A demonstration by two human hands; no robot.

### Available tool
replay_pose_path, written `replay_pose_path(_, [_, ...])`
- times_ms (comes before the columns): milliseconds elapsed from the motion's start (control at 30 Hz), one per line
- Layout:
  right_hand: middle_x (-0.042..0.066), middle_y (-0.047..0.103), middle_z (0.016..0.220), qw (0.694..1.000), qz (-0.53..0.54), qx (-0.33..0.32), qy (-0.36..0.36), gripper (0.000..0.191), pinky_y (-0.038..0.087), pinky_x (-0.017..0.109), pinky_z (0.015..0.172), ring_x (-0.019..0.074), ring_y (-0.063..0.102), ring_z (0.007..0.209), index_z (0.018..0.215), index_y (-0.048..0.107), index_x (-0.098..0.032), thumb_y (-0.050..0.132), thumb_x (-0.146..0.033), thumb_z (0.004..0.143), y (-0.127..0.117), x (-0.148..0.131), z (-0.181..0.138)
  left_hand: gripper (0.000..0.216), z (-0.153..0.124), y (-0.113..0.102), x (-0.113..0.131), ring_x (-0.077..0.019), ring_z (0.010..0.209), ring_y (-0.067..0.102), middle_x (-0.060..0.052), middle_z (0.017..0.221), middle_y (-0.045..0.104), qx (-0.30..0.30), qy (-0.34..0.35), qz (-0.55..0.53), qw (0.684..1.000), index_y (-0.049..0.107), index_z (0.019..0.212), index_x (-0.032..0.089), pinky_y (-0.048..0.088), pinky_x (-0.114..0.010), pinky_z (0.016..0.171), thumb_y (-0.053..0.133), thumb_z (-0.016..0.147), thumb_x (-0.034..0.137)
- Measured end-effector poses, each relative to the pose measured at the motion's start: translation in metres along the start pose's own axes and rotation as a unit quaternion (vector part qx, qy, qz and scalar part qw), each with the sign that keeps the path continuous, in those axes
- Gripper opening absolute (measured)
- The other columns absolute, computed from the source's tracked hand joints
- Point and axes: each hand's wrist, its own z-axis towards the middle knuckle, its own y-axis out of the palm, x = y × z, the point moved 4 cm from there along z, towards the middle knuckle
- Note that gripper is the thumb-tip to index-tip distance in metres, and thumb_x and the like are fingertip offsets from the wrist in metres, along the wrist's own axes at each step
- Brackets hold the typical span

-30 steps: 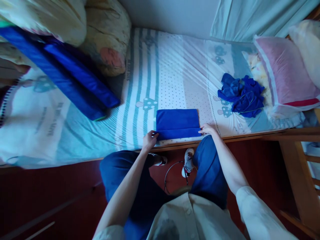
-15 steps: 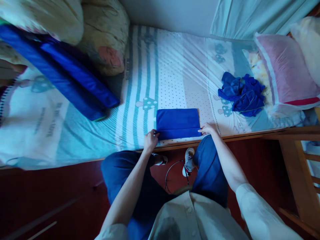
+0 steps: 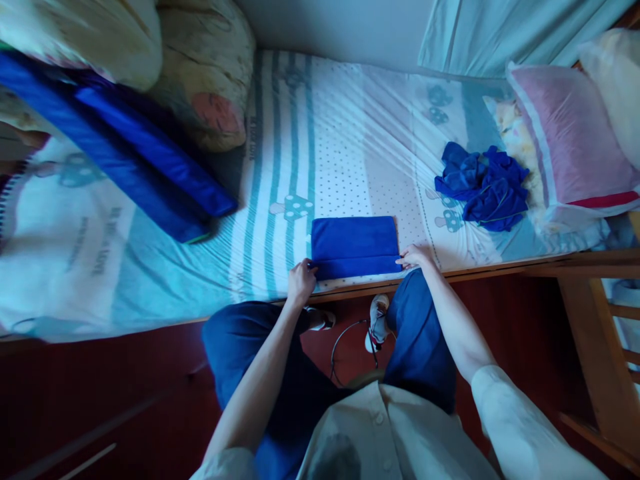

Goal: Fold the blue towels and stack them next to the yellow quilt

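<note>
A blue cloth (image 3: 354, 238) lies on the bed near its front edge, with a strip along its near side folded over. My left hand (image 3: 302, 281) pinches the left end of that strip. At the opposite end, my right hand (image 3: 414, 257) grips the right near corner between thumb and fingers. The cloth looks flat and rectangular between the two hands. Farther right, a crumpled heap of blue cloths (image 3: 485, 187) rests on the sheet, apart from my hands.
The bed (image 3: 345, 147) has a patterned sheet and a wooden edge. Long folded blue fabric (image 3: 150, 167) lies at left beside a large pillow (image 3: 205, 87). A pink pillow (image 3: 575, 140) sits at right. A thin cable (image 3: 334, 350) curves near my shoes.
Both hands keep hold of the cloth's near corners, and the cloth looks the same. Only the view has shifted very slightly.
</note>
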Motion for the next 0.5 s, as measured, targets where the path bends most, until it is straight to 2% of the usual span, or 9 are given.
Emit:
replay_pose_path(200, [0.000,0.070,0.059,1.000,-0.006,-0.006,-0.002,0.049,0.055,0.017,0.055,0.0098,0.064,0.051,0.099,0.069,-0.011,0.096,-0.036,0.065,0.0000,0.0001,0.0007,0.030,-0.0002,0.0007,0.0005,-0.0292,0.097,0.071,-0.016,0.096,0.075,-0.001,0.003,0.006,1.000,0.066,0.111,0.013,0.053,-0.037,0.088,0.051,0.088,0.023])
replay_pose_path(500, [-0.003,0.062,0.050,0.997,-0.068,-0.004,-0.041,0.031,0.048,0.016,0.052,0.0097,0.059,0.049,0.077,0.067,-0.014,0.094,-0.027,0.068,-0.0003,-0.0005,0.0047,0.031,-0.0008,0.0011,0.0015,-0.0297,0.100,0.070,-0.017,0.099,0.073,-0.021,0.004,0.018,1.000,0.064,0.116,0.012,0.053,-0.038,0.089,0.050,0.089,0.021])
